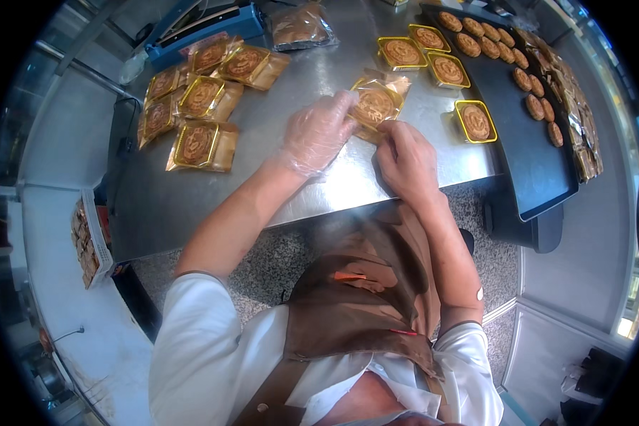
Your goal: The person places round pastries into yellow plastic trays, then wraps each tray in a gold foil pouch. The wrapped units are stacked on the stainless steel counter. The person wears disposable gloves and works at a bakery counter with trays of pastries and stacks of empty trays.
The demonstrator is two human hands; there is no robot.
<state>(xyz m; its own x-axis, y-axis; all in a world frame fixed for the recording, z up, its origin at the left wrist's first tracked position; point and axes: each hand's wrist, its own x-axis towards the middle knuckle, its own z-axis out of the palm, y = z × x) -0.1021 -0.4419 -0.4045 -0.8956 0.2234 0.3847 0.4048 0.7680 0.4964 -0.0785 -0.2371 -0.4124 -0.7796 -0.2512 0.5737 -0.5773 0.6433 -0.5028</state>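
Observation:
A round, patterned mooncake in a yellow-rimmed tray lies inside a clear-fronted gold pouch [375,104] over the steel table [266,128]. My left hand [322,128], in a clear plastic glove, grips the pouch's left edge. Bare, my right hand [409,157] pinches its lower right edge. Several pouched mooncakes [201,96] lie at the left, some overlapping. To the right, a mooncake in a yellow-rimmed tray [475,121] sits apart from several similar trays [402,52] farther back.
A dark baking tray [538,170] with several unwrapped mooncakes [468,45] stands at the right, beside stacked gold pouches [575,106]. A blue bag sealer [207,32] and a clear bag of brown contents [301,26] are at the back. A white basket [98,234] stands lower left.

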